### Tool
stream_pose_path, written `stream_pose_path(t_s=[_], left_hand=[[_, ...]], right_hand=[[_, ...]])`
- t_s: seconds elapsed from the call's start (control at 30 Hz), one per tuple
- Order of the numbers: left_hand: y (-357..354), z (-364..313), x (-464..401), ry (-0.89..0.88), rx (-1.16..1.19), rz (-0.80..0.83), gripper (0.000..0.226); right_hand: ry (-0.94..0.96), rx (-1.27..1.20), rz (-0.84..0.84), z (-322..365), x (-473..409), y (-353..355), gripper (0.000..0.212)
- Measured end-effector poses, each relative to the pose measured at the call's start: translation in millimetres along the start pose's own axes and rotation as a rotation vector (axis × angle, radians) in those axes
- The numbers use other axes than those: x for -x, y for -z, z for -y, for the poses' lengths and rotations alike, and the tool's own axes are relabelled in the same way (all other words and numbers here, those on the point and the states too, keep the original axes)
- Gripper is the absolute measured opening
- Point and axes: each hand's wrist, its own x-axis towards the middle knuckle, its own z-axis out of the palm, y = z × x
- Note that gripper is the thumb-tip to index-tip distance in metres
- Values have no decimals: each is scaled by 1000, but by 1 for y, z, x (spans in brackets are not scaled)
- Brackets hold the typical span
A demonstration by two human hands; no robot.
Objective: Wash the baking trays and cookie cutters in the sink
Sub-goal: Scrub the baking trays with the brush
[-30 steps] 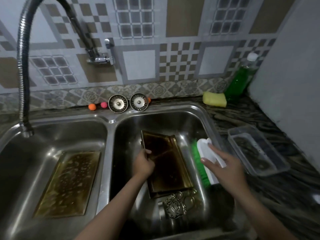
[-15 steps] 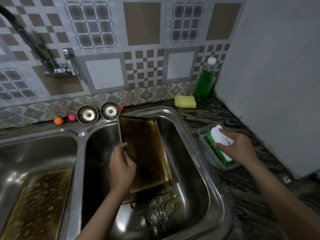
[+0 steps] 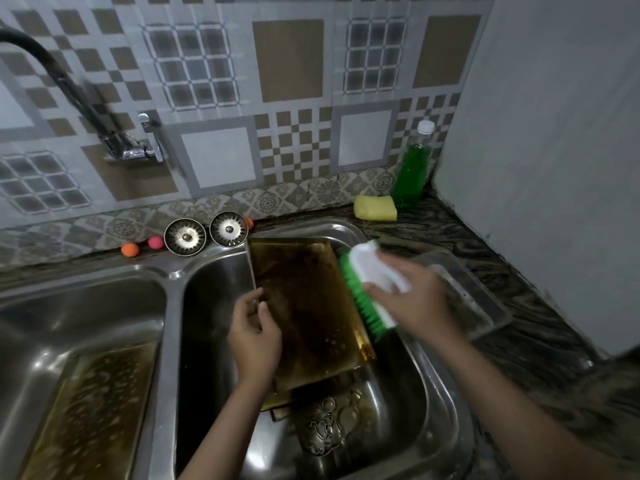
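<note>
double steel sink (image 3: 446,403). left hand (image 3: 254,336) held the left edge of a greasy brown baking tray (image 3: 308,306), grip pinching the rim between thumb and fingers; tray stood tilted in the right basin, its far end leaning at the back rim. right hand (image 3: 414,301) curled its grip round a white scrub brush (image 3: 370,271), green bristles facing the tray's right edge, just beside it, contact unclear. a cookie cutter (image 3: 329,427) lay on the right basin floor, near the tray's lower end. second baking tray (image 3: 88,407) lay flat in the left basin. clear plastic container (image 3: 481,306) on the worktop right of the sink, partly behind the right hand. yellow sponge (image 3: 375,207) and green soap bottle (image 3: 414,168) in the back corner, two strainers (image 3: 206,233) on the back rim.
</note>
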Motion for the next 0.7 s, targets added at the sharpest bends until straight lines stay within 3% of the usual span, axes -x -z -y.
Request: stream_pose_path(t_s=[0.1, 0.23, 0.33, 0.4, 0.5, 0.57, 0.7], left_hand=[[2, -7, 7, -19, 111, 44, 22], [13, -16, 14, -72, 150, 85, 21], [33, -13, -6, -49, 187, -33, 20], [51, -11, -17, -44, 191, -67, 21], [52, -17, -4, -57, 195, 14, 22], [44, -23, 5, -67, 208, 8, 22], [58, -19, -19, -5, 236, -121, 22]], right_hand=[[82, 28, 102, 5, -6, -54, 56], [7, -35, -68, 29, -31, -89, 54], [243, -70, 175, 45, 14, -115, 53], [317, -19, 239, 37, 16, -110, 54], [157, 20, 76, 36, -33, -98, 53], [167, -37, 43, 50, -34, -108, 53], [328, -35, 249, 44, 31, -117, 52]])
